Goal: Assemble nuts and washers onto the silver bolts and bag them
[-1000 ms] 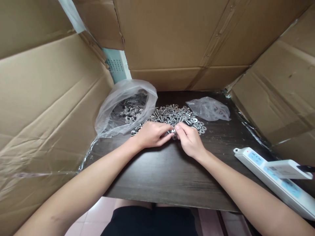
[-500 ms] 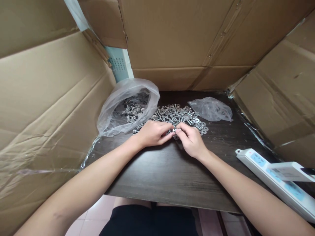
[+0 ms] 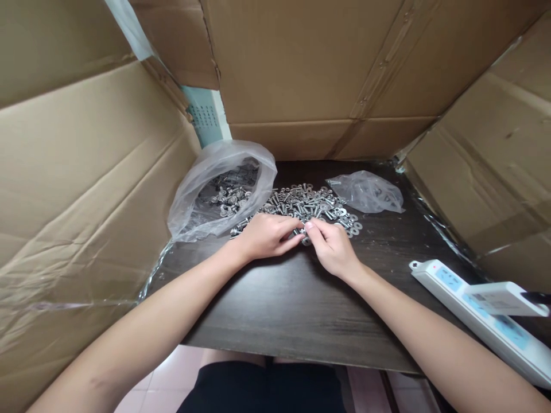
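Note:
My left hand (image 3: 272,236) and my right hand (image 3: 333,244) meet fingertip to fingertip at the near edge of a pile of bolts, washers and nuts (image 3: 307,201). Between them sits a small shiny bolt (image 3: 303,230), largely covered by the fingers. Thumb and forefinger of my left hand pinch it from the left. On the right, the thumb and curled forefinger close on its other end; whether a washer or nut is on it, I cannot tell. Behind my left hand, a clear plastic bag (image 3: 181,212) gapes open with assembled bolts inside.
A smaller crumpled plastic bag (image 3: 370,192) lies at the back right of the dark wooden table (image 3: 279,304). A white power strip (image 3: 439,281) with a plugged-in adapter (image 3: 503,299) runs along the right. Cardboard walls (image 3: 293,63) enclose the back and both sides.
My right fingers have shifted slightly over the bolt, the thumb now covering more of it. The whole view has moved a little; the bags and pile look the same.

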`<state>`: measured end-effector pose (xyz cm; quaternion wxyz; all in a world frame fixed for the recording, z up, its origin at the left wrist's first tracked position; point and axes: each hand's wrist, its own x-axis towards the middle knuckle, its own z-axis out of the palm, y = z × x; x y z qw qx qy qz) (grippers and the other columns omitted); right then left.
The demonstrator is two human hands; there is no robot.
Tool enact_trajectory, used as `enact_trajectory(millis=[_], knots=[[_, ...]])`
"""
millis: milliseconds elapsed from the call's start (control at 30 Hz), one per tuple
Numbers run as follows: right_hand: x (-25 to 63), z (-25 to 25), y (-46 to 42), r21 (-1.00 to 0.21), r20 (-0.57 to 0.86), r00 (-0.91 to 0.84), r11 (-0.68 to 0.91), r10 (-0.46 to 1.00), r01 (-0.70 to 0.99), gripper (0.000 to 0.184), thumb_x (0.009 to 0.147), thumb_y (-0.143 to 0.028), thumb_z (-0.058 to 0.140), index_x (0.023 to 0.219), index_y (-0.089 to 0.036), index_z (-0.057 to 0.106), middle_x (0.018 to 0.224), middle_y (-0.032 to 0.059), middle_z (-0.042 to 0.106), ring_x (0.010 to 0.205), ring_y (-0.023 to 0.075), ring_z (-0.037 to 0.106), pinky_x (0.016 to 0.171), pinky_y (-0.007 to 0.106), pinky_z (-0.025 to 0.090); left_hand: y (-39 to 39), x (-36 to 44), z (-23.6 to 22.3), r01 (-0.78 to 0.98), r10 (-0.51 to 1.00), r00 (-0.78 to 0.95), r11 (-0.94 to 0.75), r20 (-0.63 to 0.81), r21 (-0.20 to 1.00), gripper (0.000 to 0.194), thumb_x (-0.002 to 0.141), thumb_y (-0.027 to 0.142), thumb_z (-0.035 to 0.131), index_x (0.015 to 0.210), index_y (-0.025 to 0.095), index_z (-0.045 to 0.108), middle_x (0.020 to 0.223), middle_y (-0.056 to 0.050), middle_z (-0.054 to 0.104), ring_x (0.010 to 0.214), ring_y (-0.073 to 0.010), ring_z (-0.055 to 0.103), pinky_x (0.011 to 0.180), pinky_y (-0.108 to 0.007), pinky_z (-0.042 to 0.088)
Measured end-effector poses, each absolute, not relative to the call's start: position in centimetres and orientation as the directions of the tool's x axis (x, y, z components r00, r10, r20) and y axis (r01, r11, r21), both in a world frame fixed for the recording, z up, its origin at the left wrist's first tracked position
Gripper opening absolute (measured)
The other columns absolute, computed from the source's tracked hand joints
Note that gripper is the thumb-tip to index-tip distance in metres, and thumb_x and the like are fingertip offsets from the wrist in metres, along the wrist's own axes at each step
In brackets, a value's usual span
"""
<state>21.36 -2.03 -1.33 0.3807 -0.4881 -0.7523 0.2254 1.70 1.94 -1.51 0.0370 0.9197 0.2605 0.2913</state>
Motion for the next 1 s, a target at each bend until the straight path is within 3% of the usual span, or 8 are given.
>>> enact_trajectory(millis=[367,1000], knots=[[21.57,-1.13,-2.12,-0.742,0.316,-0.236,0.394,0.919,0.543,0.019,0.095,-0.029,0.046,0.079,-0.022,0.053,0.063,-0.0018,0.056,0.058,0.0155,0.051,0.060,0.028,0.038,1.87,1.74,-1.41,0.478,0.519,0.677,-0.849,0.522,0.225,0.026,0.101,0.037,0.050,0.093,0.018,0.066,0.068,0.000,0.069,0.058,-0.0143,0.063,0.055,-0.026,0.038],[21.30,-1.20,-2.15,-0.731,0.333,-0.232,0.406,0.914,0.549,0.037,0.101,-0.035,0.042,0.066,-0.023,0.038,0.057,-0.0035,0.044,0.053,0.0130,0.042,0.056,0.028,0.030,2.04,1.68,-1.59,0.461,0.489,0.685,-0.865,0.540,0.198,0.023,0.101,0.034,0.051,0.098,0.017,0.067,0.073,0.000,0.072,0.059,-0.0131,0.065,0.056,-0.026,0.039]])
